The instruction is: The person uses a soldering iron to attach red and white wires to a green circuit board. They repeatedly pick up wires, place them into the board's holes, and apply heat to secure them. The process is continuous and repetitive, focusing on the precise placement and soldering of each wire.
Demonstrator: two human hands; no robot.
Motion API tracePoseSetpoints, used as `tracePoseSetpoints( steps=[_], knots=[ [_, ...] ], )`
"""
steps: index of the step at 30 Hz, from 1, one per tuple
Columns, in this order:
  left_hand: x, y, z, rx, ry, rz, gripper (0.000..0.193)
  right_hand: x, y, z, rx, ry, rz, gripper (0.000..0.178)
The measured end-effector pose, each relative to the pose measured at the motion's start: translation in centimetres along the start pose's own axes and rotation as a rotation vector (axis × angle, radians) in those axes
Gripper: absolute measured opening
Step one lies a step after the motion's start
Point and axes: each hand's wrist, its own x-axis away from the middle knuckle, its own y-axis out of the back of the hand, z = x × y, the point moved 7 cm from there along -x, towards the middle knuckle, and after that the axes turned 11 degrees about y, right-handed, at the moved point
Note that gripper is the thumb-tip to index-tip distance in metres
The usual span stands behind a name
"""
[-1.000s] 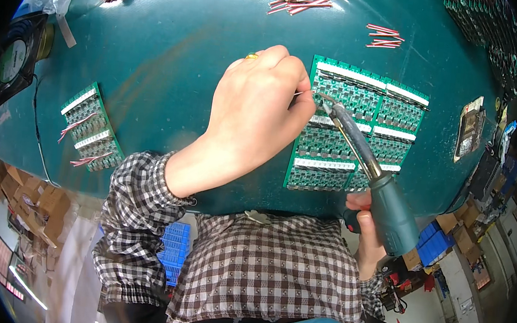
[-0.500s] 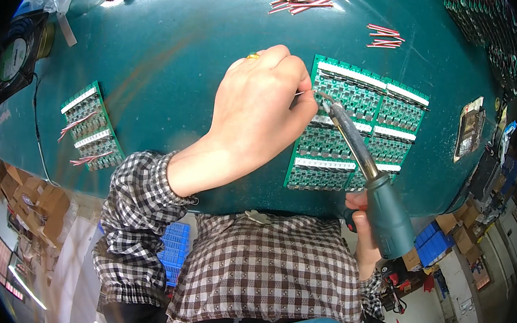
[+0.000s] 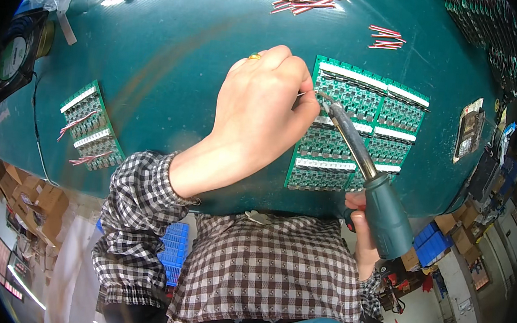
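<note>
Fingers of the left hand (image 3: pixel 263 109) still pinch thin solder wire (image 3: pixel 307 93) over the green circuit panel (image 3: pixel 361 134); the right hand (image 3: pixel 361 224) keeps gripping the soldering iron (image 3: pixel 364 165), tip barely shifted on the panel's upper-left corner.

Black-and-white checked shirt (image 3: pixel 273 269), elastic cuffs, gold ring (image 3: pixel 254 56)

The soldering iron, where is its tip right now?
In the head view, right of centre: the soldering iron, held in the right hand, has its tip on the upper left part of the green circuit board panel, beside the left hand fingertips.
</note>
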Motion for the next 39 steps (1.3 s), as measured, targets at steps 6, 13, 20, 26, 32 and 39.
tracePoseSetpoints(
  steps=[6, 13, 20, 26, 32, 39],
  knots=[
    [0.00, -0.02, -0.01, 0.002, -0.005, -0.002, 0.012, 0.17, -0.01, -0.16, -0.042, -0.030, -0.044, 0.040],
    [0.00, 0.12, -0.11, 0.001, 0.001, -0.010, 0.012, -0.05, -0.06, 0.09, -0.026, -0.008, -0.018, 0.040],
    [-0.01, 0.01, -0.10, 0.012, -0.010, -0.012, 0.012, -0.08, -0.03, 0.08, -0.012, 0.011, 0.007, 0.042],
    [-0.04, 0.04, -0.16, 0.006, -0.003, 0.001, 0.012, 0.54, 0.19, -0.24, -0.092, -0.046, -0.051, 0.046],
    [-0.02, -0.03, -0.08, -0.010, -0.002, -0.009, 0.012, 0.63, 0.23, 0.08, -0.156, -0.071, -0.068, 0.047],
    [0.03, -0.12, -0.03, -0.019, 0.003, -0.010, 0.012, 0.14, -0.14, 0.45, -0.399, -0.161, -0.211, 0.049]
  ],
)
